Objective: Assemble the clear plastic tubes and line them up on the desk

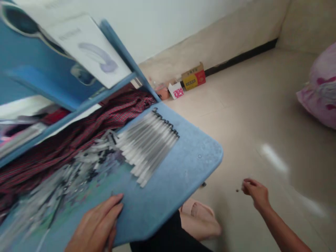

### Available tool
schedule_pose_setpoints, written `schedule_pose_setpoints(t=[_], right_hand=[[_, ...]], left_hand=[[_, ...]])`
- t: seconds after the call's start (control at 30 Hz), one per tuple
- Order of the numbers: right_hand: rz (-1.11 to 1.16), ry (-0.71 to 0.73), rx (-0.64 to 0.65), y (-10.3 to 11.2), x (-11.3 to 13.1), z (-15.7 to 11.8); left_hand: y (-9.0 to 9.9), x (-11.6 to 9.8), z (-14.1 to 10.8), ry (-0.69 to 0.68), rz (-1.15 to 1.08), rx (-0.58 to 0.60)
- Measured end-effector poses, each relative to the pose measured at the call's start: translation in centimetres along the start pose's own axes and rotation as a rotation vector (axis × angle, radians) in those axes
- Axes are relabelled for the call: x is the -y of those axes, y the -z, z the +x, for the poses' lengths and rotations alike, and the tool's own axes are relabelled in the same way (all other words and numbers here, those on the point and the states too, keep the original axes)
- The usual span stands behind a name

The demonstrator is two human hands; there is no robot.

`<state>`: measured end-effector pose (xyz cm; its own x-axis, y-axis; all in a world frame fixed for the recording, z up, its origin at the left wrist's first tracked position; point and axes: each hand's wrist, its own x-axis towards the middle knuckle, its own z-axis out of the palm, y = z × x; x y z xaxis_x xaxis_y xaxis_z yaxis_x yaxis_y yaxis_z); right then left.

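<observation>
My left hand (pixel 97 222) is at the near edge of the blue table (pixel 168 199), its fingers bent together. A thin dark tip shows just past them; what they hold is hidden. Out to the right, over the floor, my right hand (pixel 256 194) has its fingers curled together in a pinch, with any content too small to make out. A small dark piece (pixel 237 190) shows just left of it. On the table lies a row of clear pens (pixel 151 148) with black ends, side by side. Left of them spreads a blurred heap of loose pen parts (pixel 81 171).
A red checked cloth (pixel 105 117) lies along the back of the table, under a blue shelf with a white box (pixel 97 52). Small cartons (pixel 194 78) stand by the wall. My slippered foot (pixel 199 217) is below the table edge. A pink bundle (pixel 322 87) is at right.
</observation>
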<state>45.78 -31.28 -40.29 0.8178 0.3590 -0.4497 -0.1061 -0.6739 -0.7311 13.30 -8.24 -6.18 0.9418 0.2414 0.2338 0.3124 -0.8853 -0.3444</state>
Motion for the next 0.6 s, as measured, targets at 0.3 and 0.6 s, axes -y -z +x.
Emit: schedule_pose_setpoints(t=[0.3,0.6], right_hand=[[0.923,0.641,-0.134,11.7,24.4,-13.6],[-0.02,0.825,0.188,5.9,32.1,-17.9]], left_hand=[[0.1,-1.5,0.0,-0.032,-0.137,-0.192],[1.9,-1.7,-0.8,-0.082,-0.169,-0.386]])
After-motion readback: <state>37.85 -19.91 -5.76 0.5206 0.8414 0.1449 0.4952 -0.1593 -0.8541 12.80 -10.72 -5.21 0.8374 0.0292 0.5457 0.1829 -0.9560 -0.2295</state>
